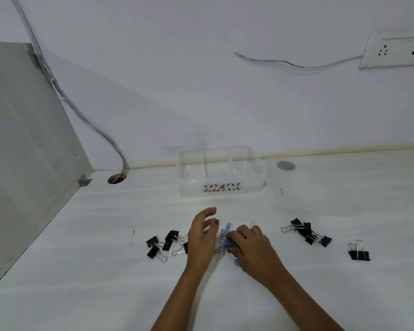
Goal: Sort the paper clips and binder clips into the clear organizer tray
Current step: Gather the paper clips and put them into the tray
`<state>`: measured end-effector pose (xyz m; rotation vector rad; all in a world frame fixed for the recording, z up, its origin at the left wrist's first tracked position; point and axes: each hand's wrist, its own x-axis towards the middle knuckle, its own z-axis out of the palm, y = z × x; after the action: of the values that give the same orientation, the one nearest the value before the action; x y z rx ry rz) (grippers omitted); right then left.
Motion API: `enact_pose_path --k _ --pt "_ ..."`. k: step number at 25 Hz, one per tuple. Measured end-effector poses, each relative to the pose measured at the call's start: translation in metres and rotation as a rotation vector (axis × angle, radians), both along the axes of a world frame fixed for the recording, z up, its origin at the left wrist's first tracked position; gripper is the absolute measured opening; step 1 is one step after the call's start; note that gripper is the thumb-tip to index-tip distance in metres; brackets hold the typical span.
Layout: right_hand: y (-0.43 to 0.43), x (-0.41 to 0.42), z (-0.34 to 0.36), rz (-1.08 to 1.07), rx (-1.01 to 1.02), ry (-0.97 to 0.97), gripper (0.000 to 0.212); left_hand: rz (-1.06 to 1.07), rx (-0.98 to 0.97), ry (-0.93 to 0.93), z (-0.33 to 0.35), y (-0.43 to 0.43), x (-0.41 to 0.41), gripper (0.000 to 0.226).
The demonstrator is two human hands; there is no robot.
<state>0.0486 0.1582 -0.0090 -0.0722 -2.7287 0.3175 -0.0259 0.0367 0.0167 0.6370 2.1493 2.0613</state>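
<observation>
A pile of blue and silver paper clips [225, 235] lies on the white desk between my hands. My right hand [251, 249] curls over the pile and grips a bunch of the clips. My left hand [202, 235] hovers just left of the pile, fingers relaxed, holding nothing. Black binder clips lie in three groups: several at the left [164, 244], several at the right [307, 232], and one alone at the far right [359, 253]. The clear organizer tray [222, 189], with dividers and a leaf-pattern label, stands beyond my hands near the wall.
A clear lid [316, 201] lies flat right of the tray. A cable hole [116, 179] with a cable sits at the back left, beside a grey side panel [29, 144]. A grey round cap [286, 165] and a wall socket [397, 50] are at the right.
</observation>
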Motion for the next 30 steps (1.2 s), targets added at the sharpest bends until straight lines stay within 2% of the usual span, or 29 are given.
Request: enact_pose_path --k 1,2,5,8,10,13,15,17,21,24,26,28,30 --pt "0.005 -0.005 0.000 0.002 0.025 -0.016 0.047 0.009 -0.040 0.049 0.002 0.005 -0.003 0.029" --pt "0.008 -0.010 0.000 -0.002 -0.005 -0.016 0.049 0.017 -0.092 0.122 0.003 0.009 -0.008 0.029" --pt "0.012 -0.024 0.011 -0.113 -0.275 -0.001 0.015 -0.016 -0.251 0.341 0.006 0.021 -0.030 0.047" --pt "0.017 -0.034 0.023 -0.177 -0.597 0.044 0.013 0.068 -0.400 0.351 0.016 0.032 -0.060 0.065" --pt "0.023 -0.037 0.039 -0.229 -0.837 0.004 0.012 0.096 -0.635 0.376 0.024 0.040 -0.082 0.071" --pt "0.030 -0.044 0.059 -0.262 -1.305 -0.104 0.016 0.062 -0.956 0.420 0.027 0.047 -0.102 0.079" --pt "0.031 -0.048 0.075 -0.218 -1.548 -0.120 0.016 0.042 -1.011 0.417 0.021 0.048 -0.105 0.081" --pt "0.034 -0.060 0.093 -0.194 -1.640 -0.119 0.015 0.053 -0.968 0.422 0.016 0.047 -0.099 0.081" --pt "0.042 -0.112 0.126 -0.150 -1.643 -0.071 0.015 0.041 -0.913 0.439 0.011 0.040 -0.086 0.081" --pt "0.044 -0.162 0.126 -0.188 -1.563 -0.082 0.019 0.050 -0.867 0.431 0.008 0.032 -0.081 0.079" --pt "0.045 -0.190 0.116 -0.314 -1.374 -0.122 0.023 0.054 -0.839 0.435 0.005 0.028 -0.079 0.079" --pt "0.049 -0.207 0.105 -0.433 -1.072 -0.176 0.035 0.050 -0.816 0.432 0.002 0.027 -0.077 0.080" --pt "0.047 -0.216 0.098 -0.472 -0.903 -0.249 0.034 0.070 -0.760 0.447 -0.004 0.027 -0.077 0.082"
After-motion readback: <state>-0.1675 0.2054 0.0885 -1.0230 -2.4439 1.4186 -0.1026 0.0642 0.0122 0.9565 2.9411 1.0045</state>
